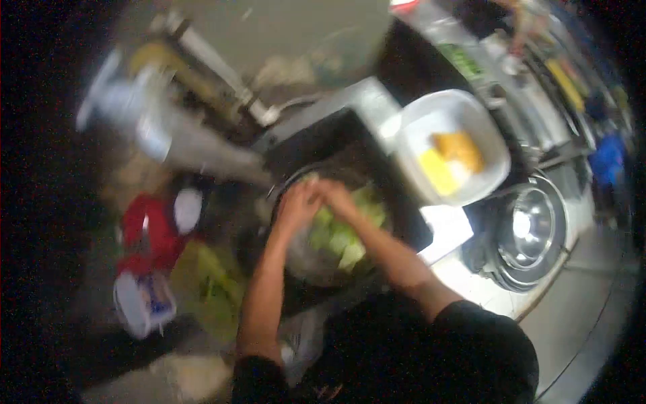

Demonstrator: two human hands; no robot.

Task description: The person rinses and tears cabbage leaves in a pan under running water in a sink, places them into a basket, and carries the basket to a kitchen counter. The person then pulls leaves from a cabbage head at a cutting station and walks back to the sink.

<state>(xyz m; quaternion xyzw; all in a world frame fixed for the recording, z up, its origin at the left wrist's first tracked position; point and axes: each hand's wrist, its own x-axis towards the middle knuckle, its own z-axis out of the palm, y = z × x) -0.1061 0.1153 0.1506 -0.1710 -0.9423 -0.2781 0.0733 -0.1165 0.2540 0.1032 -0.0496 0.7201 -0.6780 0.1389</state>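
My left hand (296, 203) and my right hand (334, 195) meet over a round, dark-rimmed pan or basin (311, 271). Fingers of both hands are curled in and touch each other. A small pale bit shows at the left fingertips, too blurred to name. Pale green leaf pieces, like lettuce or cabbage (336, 237), lie in the vessel below and beside my right forearm. The hands hide its far left part.
Right of the vessel is a white square tub (494, 158) with yellow and orange pieces inside. Beyond it sits a shiny metal bowl (528, 225). At left are a red bag (149, 225), a yellow-green bag (205, 289) and a white container (129, 303). A person's hand (518, 40) shows top right.
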